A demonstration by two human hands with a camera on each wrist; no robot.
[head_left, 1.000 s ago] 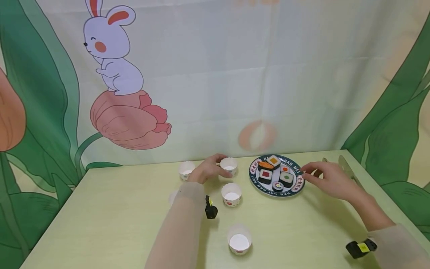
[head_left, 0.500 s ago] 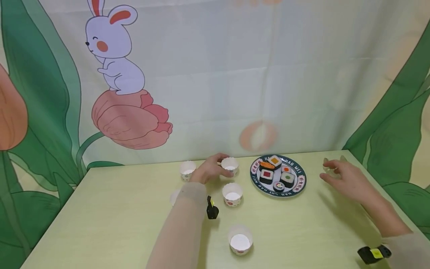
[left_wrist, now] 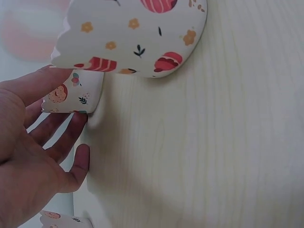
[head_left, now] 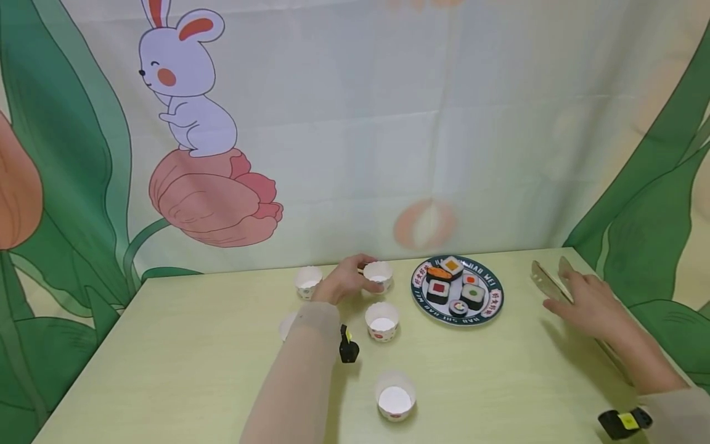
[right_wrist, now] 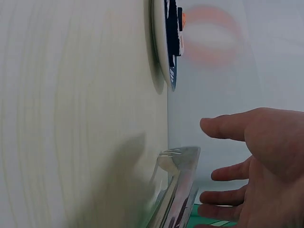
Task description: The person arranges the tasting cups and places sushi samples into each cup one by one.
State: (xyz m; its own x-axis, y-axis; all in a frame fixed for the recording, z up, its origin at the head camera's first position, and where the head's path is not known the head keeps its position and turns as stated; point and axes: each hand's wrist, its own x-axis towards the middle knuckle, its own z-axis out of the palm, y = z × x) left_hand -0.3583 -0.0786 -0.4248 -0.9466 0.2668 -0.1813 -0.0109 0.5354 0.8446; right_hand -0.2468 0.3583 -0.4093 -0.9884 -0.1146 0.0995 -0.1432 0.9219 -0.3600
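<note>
At the back of the table my left hand (head_left: pixel 345 280) holds a white paper cupcake cup (head_left: pixel 379 276), thumb in front and fingers round the far side. In the left wrist view that patterned cup shows beyond a nearer cupcake cup (left_wrist: pixel 137 38). My right hand (head_left: pixel 596 306) hovers over a pair of see-through tongs (head_left: pixel 549 282) at the table's right, fingers spread. The right wrist view shows the tongs (right_wrist: pixel 178 178) beside the fingers, apart from the thumb. Left of them sits a round plate (head_left: pixel 493 317) bearing several sushi pieces (head_left: pixel 473 296).
Other cupcake cups stand near: one at back left (head_left: pixel 308 282), one in the middle (head_left: pixel 382 322), one near the front (head_left: pixel 395 398). Another white cup (head_left: pixel 286 324) is mostly hidden by my left sleeve. A printed curtain (head_left: pixel 344 135) hangs behind the table's back edge.
My right hand has moved right, away from the plate's rim to above the tongs, its fingers spreading out. The left hand has stayed at the same cup.
</note>
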